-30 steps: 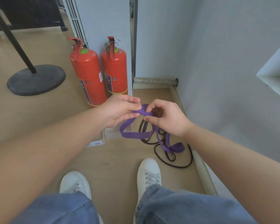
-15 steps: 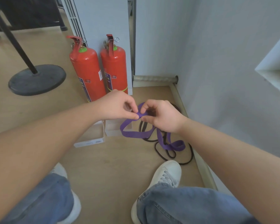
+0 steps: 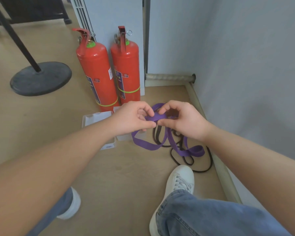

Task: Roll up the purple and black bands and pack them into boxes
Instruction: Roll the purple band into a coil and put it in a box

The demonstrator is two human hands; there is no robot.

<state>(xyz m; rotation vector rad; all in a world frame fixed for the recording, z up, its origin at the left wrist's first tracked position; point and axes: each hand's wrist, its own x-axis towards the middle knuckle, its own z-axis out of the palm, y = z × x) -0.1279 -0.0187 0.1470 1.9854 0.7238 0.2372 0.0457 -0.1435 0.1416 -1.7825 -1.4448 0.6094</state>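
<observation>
Two hands meet above the floor: the left hand [image 3: 134,116] and the right hand [image 3: 182,120] each pinch the purple band [image 3: 148,147] between thumb and curled fingertips, with a short flat stretch of it held between them. From the hands the rest of the purple band hangs in loose loops to the floor, lying across the thin black band [image 3: 173,156], which sprawls below the right hand, close to the wall. Clear boxes [image 3: 95,118] sit on the floor partly under the left hand and wrist, and two red fire extinguishers [image 3: 97,74] stand just beyond the left hand.
</observation>
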